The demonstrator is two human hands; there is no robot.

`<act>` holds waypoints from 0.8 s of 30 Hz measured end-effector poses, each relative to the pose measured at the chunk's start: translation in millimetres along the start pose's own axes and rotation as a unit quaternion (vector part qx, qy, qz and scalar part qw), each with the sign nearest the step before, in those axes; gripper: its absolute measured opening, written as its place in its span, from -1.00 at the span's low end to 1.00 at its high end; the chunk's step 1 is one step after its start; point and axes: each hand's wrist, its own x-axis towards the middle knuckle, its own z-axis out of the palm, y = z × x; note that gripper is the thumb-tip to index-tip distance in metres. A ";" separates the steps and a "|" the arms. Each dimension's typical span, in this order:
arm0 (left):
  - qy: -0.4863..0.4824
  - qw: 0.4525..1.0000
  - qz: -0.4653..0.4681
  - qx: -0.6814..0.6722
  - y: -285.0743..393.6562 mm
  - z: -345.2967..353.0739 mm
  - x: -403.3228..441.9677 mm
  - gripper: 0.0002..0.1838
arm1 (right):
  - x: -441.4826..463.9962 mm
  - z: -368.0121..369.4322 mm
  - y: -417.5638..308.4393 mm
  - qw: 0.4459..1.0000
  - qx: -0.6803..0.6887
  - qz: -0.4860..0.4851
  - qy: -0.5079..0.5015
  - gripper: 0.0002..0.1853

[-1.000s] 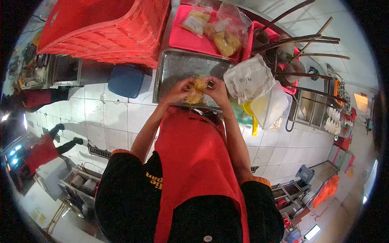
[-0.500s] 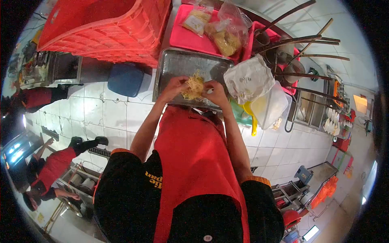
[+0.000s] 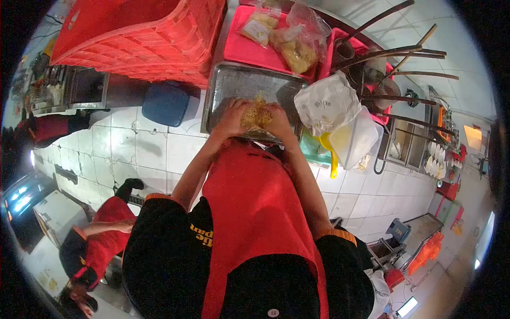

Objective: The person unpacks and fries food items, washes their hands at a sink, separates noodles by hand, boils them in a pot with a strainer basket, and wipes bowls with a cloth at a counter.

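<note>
A clump of yellow noodles (image 3: pixel 257 114) sits between my two hands, over the near part of a metal tray (image 3: pixel 255 80). My left hand (image 3: pixel 232 118) is curled round its left side, and my right hand (image 3: pixel 275 121) is curled round its right side. Both sets of fingers are bent and pressed against the strands, and my fingertips are partly hidden. The rest of the tray's bottom shows bare metal with a few specks.
Beyond the metal tray is a pink tray (image 3: pixel 239 48) with bagged noodles (image 3: pixel 297 53). A red crate (image 3: pixel 143 42) stands at the left. On the right are a crumpled white paper packet (image 3: pixel 326 103), a yellow handle (image 3: pixel 333 159) and long-handled strainers (image 3: pixel 393 53). A co-worker (image 3: pixel 106 228) is at lower left.
My hands have closed further round the noodles, which now form a more compact clump. The co-worker at lower left has moved and shifted posture.
</note>
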 end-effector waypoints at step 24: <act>-0.068 0.988 -0.090 -0.108 -9.9 0.1 1.6 -0.34 | -8.0 -11.2 9.6 0.984 0.007 0.167 -0.055 -0.59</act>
